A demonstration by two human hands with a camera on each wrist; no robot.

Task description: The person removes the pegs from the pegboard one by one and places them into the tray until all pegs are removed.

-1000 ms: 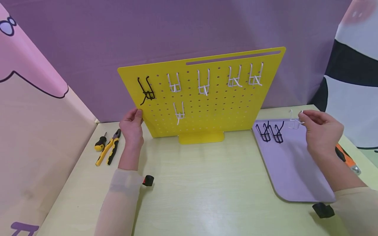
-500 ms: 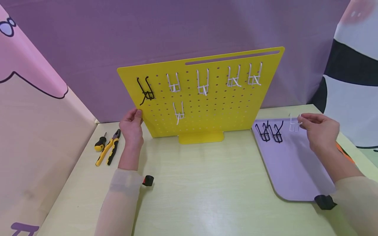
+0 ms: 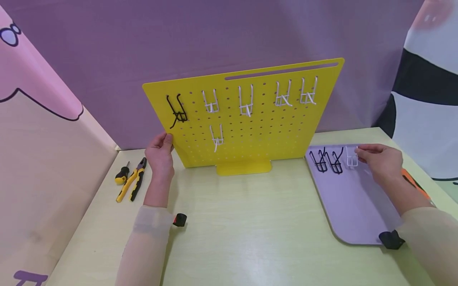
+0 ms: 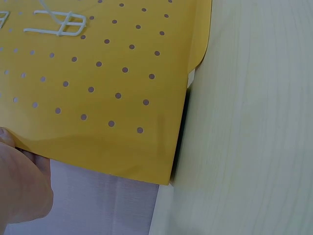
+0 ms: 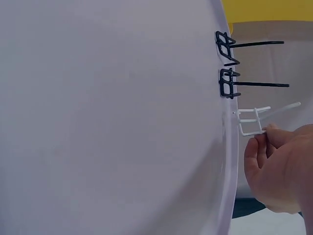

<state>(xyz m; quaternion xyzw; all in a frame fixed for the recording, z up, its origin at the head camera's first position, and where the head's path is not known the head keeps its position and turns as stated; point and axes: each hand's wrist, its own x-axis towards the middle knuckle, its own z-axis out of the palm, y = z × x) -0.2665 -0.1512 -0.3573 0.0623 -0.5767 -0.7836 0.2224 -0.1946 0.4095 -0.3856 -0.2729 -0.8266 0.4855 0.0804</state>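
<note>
My left hand (image 3: pixel 159 155) pinches the left edge of a yellow pegboard (image 3: pixel 257 153), thumb in front and fingers behind. Several white wire hooks and one black hook (image 3: pixel 181 116) hang on the board. Over the far end of the lilac tray (image 3: pixel 358 210), my right hand (image 3: pixel 384 162) pinches a white pegboard hook (image 5: pixel 257 120) by one side between thumb and fingertips. Its prong sticks out in the right wrist view. Two black hooks (image 3: pixel 335 163) lie in the tray just left of it. In the left wrist view, the board's lower corner (image 4: pixel 156 169) shows beside the tabletop.
Pliers (image 3: pixel 133 178) with yellow and black handles and a stubby screwdriver (image 3: pixel 122 174) lie on the table's left side. An orange tool (image 3: pixel 415 183) is partly hidden behind my right forearm. A purple backdrop (image 3: pixel 229 35) rises behind the board.
My right hand has moved left and down with the white hook, bringing it close beside the black hooks. The left hand and the pegboard have stayed in place.
</note>
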